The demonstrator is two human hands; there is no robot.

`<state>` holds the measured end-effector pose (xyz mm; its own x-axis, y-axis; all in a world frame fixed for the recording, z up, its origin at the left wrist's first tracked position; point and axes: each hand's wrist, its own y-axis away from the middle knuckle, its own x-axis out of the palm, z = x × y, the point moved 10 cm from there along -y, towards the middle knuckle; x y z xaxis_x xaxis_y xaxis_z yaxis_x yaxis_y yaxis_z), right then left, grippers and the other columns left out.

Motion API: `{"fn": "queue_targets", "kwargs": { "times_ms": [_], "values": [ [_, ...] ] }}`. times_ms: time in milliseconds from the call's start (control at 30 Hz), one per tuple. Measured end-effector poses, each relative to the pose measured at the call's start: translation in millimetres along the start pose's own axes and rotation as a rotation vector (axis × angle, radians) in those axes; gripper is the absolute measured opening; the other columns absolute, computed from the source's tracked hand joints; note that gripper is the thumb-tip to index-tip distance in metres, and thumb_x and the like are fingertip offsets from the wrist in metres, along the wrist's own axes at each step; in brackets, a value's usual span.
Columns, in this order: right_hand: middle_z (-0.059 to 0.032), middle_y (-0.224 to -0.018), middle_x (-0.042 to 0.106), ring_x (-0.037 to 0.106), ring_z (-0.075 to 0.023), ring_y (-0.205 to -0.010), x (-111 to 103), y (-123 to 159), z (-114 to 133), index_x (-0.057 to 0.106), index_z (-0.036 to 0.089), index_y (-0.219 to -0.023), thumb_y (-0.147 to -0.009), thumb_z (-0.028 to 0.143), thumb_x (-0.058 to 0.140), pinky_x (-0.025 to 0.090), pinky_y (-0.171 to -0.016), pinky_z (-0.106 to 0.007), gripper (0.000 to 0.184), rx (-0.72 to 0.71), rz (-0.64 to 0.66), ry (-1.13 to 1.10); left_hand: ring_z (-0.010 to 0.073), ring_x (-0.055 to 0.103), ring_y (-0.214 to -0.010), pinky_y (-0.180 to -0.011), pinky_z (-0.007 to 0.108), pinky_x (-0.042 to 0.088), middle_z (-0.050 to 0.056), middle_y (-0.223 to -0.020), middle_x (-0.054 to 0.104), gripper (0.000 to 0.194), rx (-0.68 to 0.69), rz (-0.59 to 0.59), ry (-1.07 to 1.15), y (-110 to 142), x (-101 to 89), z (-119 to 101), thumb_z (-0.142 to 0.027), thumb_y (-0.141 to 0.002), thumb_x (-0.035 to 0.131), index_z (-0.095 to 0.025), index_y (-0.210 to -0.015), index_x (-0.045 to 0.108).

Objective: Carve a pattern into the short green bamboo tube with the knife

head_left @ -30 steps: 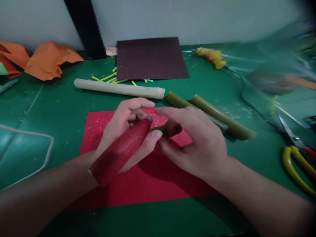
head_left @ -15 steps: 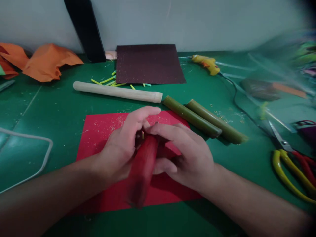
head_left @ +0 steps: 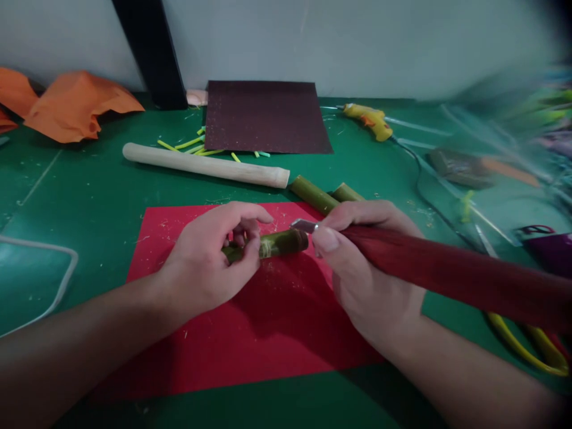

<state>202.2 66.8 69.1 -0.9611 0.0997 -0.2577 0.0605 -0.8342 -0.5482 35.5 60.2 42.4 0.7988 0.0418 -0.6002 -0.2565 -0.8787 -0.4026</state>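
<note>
One green tube (head_left: 282,244) lies crosswise in the curled left hand (head_left: 212,256), right end near the closed right hand's (head_left: 378,289) knife (head_left: 429,262).

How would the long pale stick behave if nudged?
The pale stick would probably roll, being rounded. It looks stiff, running straight, and the ridge near its right end might make it wobble on the green table.
</note>
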Motion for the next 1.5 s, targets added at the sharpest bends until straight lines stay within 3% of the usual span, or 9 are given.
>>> {"fn": "queue_targets", "kwargs": {
  "times_ms": [200, 400, 633, 800, 1100, 1333, 1500],
  "values": [
    [0.0013, -0.076, 0.071, 0.061, -0.0117, -0.053, 9.7, -1.3, -19.0, 0.069, 0.028, -0.09, -0.086, 0.023, 0.069, 0.048, -0.046, -0.026, 0.007, 0.106, 0.085, -0.024, 0.009, 0.065, -0.089, -0.081, 0.019, 0.055, 0.002, -0.099, 0.07, 0.033, -0.001, 0.019, -0.01, 1.7, 4.3, 1.1, 0.0, -0.083, 0.056, -0.016, -0.111, 0.064],
    [0.003, -0.067, 0.07, 0.064, -0.0125, -0.054, 15.6, 0.1, -19.2, 0.07, 0.026, -0.086, -0.087, 0.023, 0.069, 0.051, -0.049, -0.026, 0.003, 0.137, 0.196, 0.088, 0.0109, 0.067, -0.093, -0.08, 0.021, 0.056, 0.002, -0.103, 0.071, 0.036, -0.045, 0.024, 0.002, 2.0, 7.5, 5.1, -0.001, -0.083, 0.053, -0.017, -0.113, 0.064],
    [0.0038, -0.071, 0.074, 0.064, -0.0116, -0.052, 18.8, -4.9, -13.9, 0.07, 0.027, -0.081, -0.084, 0.024, 0.074, 0.055, -0.052, -0.025, 0.006, 0.083, 0.172, 0.163, 0.0157, 0.066, -0.102, -0.088, 0.03, 0.057, 0.003, -0.113, 0.07, 0.039, -0.047, 0.06, -0.017, 0.5, 14.0, 6.4, -0.005, -0.081, 0.055, -0.019, -0.116, 0.063],
    [0.0025, -0.08, 0.078, 0.072, -0.0166, -0.064, 24.4, -6.2, -8.6, 0.072, 0.028, -0.085, -0.082, 0.028, 0.079, 0.061, -0.058, -0.028, 0.007, 0.024, 0.224, 0.161, 0.0198, 0.066, -0.105, -0.087, 0.036, 0.058, 0.003, -0.116, 0.07, 0.041, -0.107, 0.103, 0.01, 1.8, 16.7, 13.2, -0.01, -0.08, 0.059, -0.022, -0.119, 0.062],
    [0.0042, -0.066, 0.071, 0.064, -0.0132, -0.05, 20.3, -1.9, -16.5, 0.067, 0.028, -0.075, -0.082, 0.03, 0.081, 0.053, -0.044, -0.027, 0.015, 0.101, 0.076, 0.1, 0.019, 0.067, -0.101, -0.083, 0.034, 0.058, 0.002, -0.112, 0.072, 0.038, -0.14, 0.122, 0.048, -1.7, 19.2, 14.7, -0.009, -0.078, 0.058, -0.023, -0.113, 0.064],
    [0.0014, -0.064, 0.068, 0.069, -0.0164, -0.059, 23.7, -9.6, -13.2, 0.067, 0.027, -0.073, -0.086, 0.026, 0.075, 0.06, -0.054, -0.03, 0.016, 0.034, 0.06, 0.113, 0.0156, 0.072, -0.093, -0.078, 0.028, 0.06, 0.0, -0.104, 0.076, 0.037, -0.131, 0.096, 0.077, -5.5, 14.6, 16.0, -0.005, -0.078, 0.055, -0.023, -0.11, 0.063],
    [0.0, -0.065, 0.069, 0.069, -0.0178, -0.061, 28.2, -16.5, -20.1, 0.067, 0.026, -0.069, -0.081, 0.021, 0.074, 0.053, -0.044, -0.027, 0.015, 0.138, 0.063, 0.01, 0.0238, 0.073, -0.097, -0.083, 0.038, 0.06, 0.004, -0.108, 0.077, 0.036, -0.104, 0.139, -0.024, -7.9, 15.0, 16.0, -0.014, -0.078, 0.062, -0.023, -0.112, 0.065]
  ]
}}
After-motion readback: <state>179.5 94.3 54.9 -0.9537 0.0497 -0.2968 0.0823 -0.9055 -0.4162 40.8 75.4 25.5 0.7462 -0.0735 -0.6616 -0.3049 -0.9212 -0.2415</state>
